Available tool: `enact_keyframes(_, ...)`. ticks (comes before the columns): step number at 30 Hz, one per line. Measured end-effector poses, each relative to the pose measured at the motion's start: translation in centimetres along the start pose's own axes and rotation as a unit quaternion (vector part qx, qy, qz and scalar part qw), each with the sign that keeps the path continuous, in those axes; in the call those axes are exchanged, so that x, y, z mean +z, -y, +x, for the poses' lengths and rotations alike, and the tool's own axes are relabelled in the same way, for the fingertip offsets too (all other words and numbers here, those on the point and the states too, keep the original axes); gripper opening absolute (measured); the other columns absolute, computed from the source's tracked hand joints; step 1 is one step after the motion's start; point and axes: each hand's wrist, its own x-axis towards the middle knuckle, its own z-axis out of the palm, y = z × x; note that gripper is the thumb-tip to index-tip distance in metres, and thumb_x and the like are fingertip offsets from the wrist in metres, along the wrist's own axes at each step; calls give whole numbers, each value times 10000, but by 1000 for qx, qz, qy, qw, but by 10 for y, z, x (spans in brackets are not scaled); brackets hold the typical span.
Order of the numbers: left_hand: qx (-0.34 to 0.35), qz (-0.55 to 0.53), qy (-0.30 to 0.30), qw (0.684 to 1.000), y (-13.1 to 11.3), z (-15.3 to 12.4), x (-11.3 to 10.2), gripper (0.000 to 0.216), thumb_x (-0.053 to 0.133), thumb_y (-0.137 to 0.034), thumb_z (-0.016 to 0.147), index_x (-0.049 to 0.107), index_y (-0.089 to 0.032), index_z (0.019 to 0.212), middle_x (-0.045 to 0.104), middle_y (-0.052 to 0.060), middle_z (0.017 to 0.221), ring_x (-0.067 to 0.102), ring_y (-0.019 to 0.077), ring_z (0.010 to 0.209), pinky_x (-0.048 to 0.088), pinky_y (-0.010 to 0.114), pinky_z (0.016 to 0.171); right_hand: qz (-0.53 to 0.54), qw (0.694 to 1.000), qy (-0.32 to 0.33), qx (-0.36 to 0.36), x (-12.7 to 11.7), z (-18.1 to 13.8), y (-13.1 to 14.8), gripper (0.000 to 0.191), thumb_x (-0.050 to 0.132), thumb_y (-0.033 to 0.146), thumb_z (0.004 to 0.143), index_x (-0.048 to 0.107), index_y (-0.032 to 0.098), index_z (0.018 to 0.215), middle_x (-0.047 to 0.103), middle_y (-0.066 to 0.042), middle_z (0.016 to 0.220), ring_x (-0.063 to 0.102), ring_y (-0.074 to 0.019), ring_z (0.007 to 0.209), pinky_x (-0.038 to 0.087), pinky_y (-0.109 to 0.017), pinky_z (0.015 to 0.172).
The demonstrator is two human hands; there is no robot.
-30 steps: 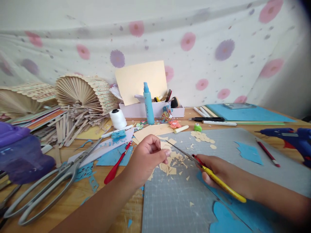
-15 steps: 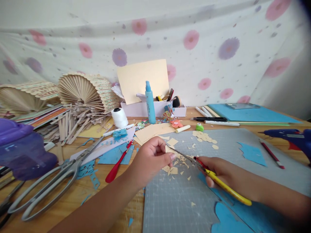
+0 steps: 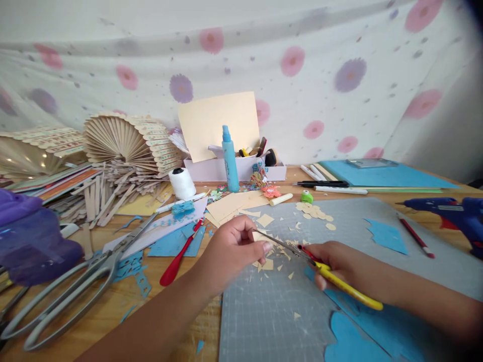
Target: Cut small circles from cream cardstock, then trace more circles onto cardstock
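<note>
Between the closed thumb and fingers of my left hand (image 3: 237,244) is a small piece of cream paper (image 3: 258,236), mostly hidden by the fingers. My right hand (image 3: 339,266) is wrapped round yellow-handled scissors (image 3: 345,287), whose blades point left and reach the paper at my left fingertips. Below and behind the blades, cream paper scraps (image 3: 268,264) are scattered over the grey cutting mat (image 3: 260,317). A group of cream paper circles (image 3: 315,211) lies farther back on the mat, beside a small green punch (image 3: 307,196).
Large grey-handled shears (image 3: 81,281) and a purple container (image 3: 35,241) stand at the left. A red-handled tool (image 3: 177,261) lies by my left forearm. Blue paper (image 3: 350,339), a red pencil (image 3: 415,235) and a blue glue gun (image 3: 445,208) are at the right. A blue bottle (image 3: 230,166) stands behind.
The view has shifted slightly, so most things sit a little farther left. Both hands keep their holds, and the scissor blades remain at the paper in my left hand.
</note>
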Motion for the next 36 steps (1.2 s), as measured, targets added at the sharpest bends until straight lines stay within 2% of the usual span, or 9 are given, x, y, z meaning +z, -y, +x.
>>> enact_keyframes(5,13,-36,-19,999,5,2,2,210,675,-172,647,470,-190,690,494,-118,486,536,59,463,406,185,503,-6,1000,2,8,-1,0,-4,127,514,257,670,409,205,620,376,48,573,346,-114,546,287,-232,489)
enact_keyframes(10,30,-45,-29,998,7,3,2,162,668,-151,635,585,-180,770,514,-99,521,500,54,486,387,180,507,-27,999,6,-22,-5,-5,-8,173,533,315,727,393,219,695,367,43,631,346,-127,575,299,-245,507)
enact_keyframes(13,24,-19,-19,999,6,2,1,72,659,-181,655,593,-157,641,532,-67,526,465,53,505,353,180,509,-66,997,9,-49,-8,-9,-7,124,481,331,777,425,222,765,407,23,675,387,-149,606,343,-257,533)
enact_keyframes(15,24,-5,-16,1000,5,2,0,137,653,-202,666,572,-154,567,538,-53,528,454,57,516,341,187,517,-76,996,8,-50,-8,-10,-5,102,467,322,777,436,225,778,429,15,682,414,-159,618,365,-256,540)
enact_keyframes(22,7,54,-10,998,-1,0,-3,202,641,-248,678,542,-169,520,527,-48,494,435,79,502,325,216,519,-91,996,-10,10,-3,-6,-1,57,504,223,722,476,206,769,478,20,677,434,-145,614,368,-246,549)
enact_keyframes(25,-21,96,1,995,-3,-1,-4,215,638,-262,674,521,-175,516,525,-45,489,437,85,496,315,222,506,-57,998,-3,2,-2,-5,-2,55,503,230,734,504,199,779,521,7,712,455,-156,651,384,-258,586)
enact_keyframes(28,-40,127,18,991,-4,-1,-6,228,636,-288,669,508,-178,515,504,-49,483,419,87,484,290,223,484,-46,999,7,-4,-3,-4,-3,92,522,282,737,495,196,753,495,16,692,435,-153,643,363,-254,571)
enact_keyframes(31,-48,138,28,989,-6,-1,-7,234,637,-297,656,497,-179,509,496,-52,479,407,86,467,276,222,469,-76,997,5,19,-4,-3,-2,134,551,285,706,448,202,684,433,34,640,395,-141,617,326,-250,546)
enact_keyframes(36,-67,150,48,985,-3,2,-9,248,638,-284,657,487,-185,487,511,-48,462,428,93,447,286,225,465,-160,985,-16,62,-6,-1,-3,231,607,316,692,405,216,645,412,46,593,373,-136,573,280,-257,520)
